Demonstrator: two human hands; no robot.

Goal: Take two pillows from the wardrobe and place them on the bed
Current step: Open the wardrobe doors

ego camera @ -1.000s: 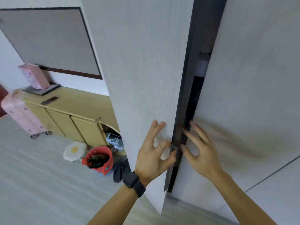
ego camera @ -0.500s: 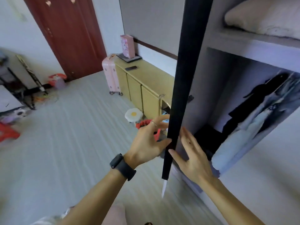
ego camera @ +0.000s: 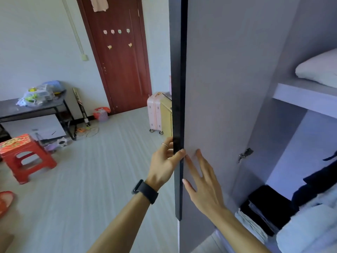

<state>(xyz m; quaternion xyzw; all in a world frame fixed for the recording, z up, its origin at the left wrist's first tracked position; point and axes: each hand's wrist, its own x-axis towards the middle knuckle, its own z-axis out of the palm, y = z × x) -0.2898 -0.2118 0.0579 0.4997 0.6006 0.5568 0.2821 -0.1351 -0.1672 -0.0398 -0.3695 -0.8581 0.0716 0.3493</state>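
The wardrobe's left door stands swung wide open, its dark edge facing me. My left hand grips that edge, thumb on the inner side and fingers behind. My right hand lies flat with spread fingers on the door's inner face. A white pillow rests on the upper wardrobe shelf at the far right. No bed is in view.
Folded dark and light clothes lie stacked at the wardrobe bottom under hanging garments. A pink suitcase, a red stool, a dark table and a red-brown room door stand around the grey floor.
The wardrobe door has swung from nearly closed to wide open, both hands travelling with it. The inside with the pillow and clothes has come into sight.
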